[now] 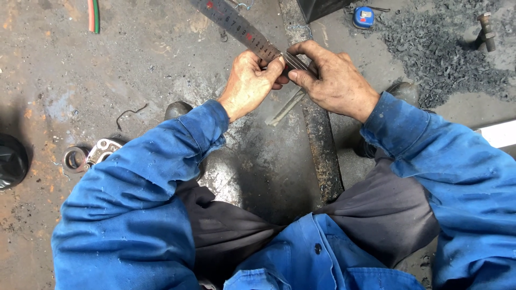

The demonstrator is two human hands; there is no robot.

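Note:
My left hand (251,80) grips the near end of a long steel ruler (236,26) that runs up and to the left. My right hand (332,78) pinches a thin bundle of metal rods (286,107) against the ruler's end; the rods stick out below the hands toward me. Both hands touch each other above a dark, rusty flat steel bar (322,150) lying on the concrete floor between my knees. Blue sleeves cover both forearms.
A blue tape measure (363,17) lies at the top right beside a heap of dark metal chips (446,48) and a hammer-like tool (487,31). Metal flange parts (97,153) and a black round object (11,161) sit left. Red and green hoses (93,15) run at top left.

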